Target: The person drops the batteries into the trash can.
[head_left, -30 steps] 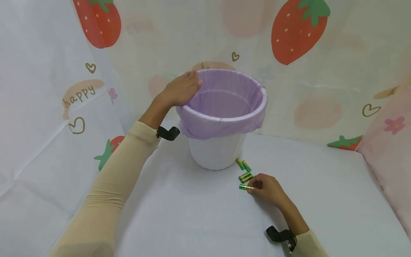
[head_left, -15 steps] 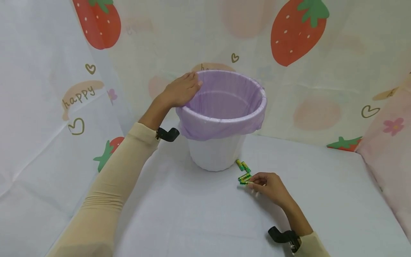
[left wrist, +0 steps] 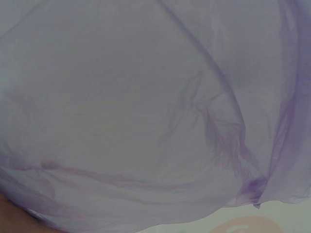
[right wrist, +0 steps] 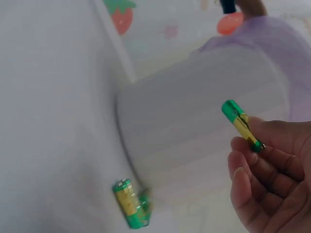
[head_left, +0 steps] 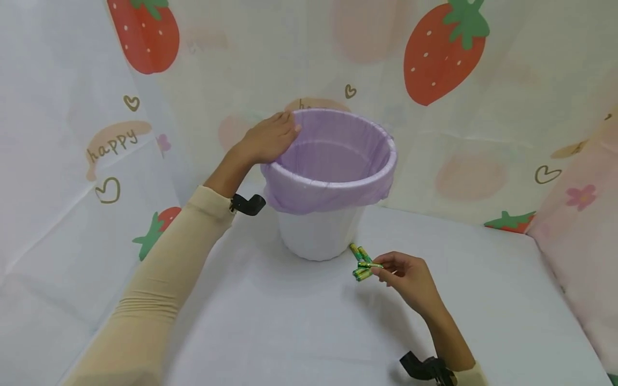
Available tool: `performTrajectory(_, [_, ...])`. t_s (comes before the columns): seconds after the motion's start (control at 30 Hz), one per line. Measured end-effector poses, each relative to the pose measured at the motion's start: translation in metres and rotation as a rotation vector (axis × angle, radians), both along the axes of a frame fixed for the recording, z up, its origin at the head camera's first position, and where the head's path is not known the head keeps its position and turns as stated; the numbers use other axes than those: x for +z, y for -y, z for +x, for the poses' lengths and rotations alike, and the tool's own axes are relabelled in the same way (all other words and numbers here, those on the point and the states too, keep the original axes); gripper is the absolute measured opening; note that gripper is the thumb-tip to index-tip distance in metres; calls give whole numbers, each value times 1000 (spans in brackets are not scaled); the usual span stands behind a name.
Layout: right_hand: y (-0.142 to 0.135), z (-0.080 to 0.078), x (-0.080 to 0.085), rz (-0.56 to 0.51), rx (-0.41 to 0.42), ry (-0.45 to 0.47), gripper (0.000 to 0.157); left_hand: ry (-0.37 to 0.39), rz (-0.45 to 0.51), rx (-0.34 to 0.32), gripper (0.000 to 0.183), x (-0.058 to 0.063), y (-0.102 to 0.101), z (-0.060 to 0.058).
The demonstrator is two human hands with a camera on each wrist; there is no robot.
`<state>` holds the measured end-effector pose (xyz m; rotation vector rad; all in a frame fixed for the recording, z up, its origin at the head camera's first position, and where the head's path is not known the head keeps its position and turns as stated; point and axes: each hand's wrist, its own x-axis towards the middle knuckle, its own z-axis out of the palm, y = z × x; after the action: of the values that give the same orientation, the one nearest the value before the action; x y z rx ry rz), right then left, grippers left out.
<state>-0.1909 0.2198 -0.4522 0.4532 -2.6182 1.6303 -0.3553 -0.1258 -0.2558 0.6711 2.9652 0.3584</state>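
Note:
My right hand pinches a green and yellow battery between thumb and fingers, raised off the white surface. In the head view, several more batteries lie below it, by the foot of the trash can; the held one partly overlaps them. The white trash can stands upright, lined with a purple trash bag folded over its rim. My left hand holds the rim on the left side, thumb toward the inside. In the left wrist view the bag fills nearly everything.
A white cloth covers the table. Behind it hangs a backdrop printed with strawberries and hearts, and a pink side panel stands at the right. Black wrist cameras are strapped to both wrists.
My right hand has lifted one battery off the table and moved slightly up, its shadow now apart from it. My left hand stays on the rim. The head view has shifted slightly.

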Motion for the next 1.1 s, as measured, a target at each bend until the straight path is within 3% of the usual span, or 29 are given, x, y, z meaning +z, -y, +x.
performTrajectory(0.27, [-1,13,32,-108,-37,-96,12,-7,-7,-7,69,-2,2,-2])
performTrajectory(0.5, [3,16,66,-124,-43,-129,13,-7,2,4,68,-3,6,-1])
performTrajectory(0.83, [1,11,118,-285,-82,-262,16,-18,8,-13,67,-4,-2,-3])
performTrajectory(0.97, [5,3,141,-360,-58,-309,15,-20,-16,-23,67,-4,-2,-2])
performTrajectory(1.1, [12,-8,164,-344,-47,-355,15,-27,-15,-21,67,-3,0,-2])
